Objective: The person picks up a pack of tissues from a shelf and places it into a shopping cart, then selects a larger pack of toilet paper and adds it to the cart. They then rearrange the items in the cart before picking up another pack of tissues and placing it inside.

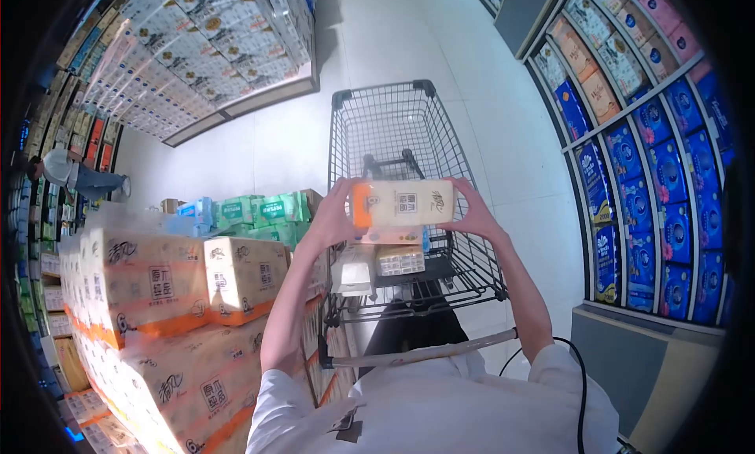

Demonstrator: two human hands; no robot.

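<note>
Between my two hands is a cream and orange tissue pack (403, 203), lying lengthwise over the shopping cart (393, 124). My left hand (336, 212) grips its orange end, and my right hand (474, 212) grips the opposite end. Below the pack, in the near part of the cart, are a white package (354, 270) and a cream patterned package (401, 261). A pinkish-orange package (391, 235) lies just under the held pack and is partly hidden by it. The cart's handle (421, 350) runs across in front of my body.
Stacked cream tissue packs (157, 277) rise close on my left, with green packs (263, 210) behind them. Shelves of blue packs (629, 194) line the right. A large pallet of boxed goods (212, 45) stands at the far left. A person (71, 175) is by the left shelves.
</note>
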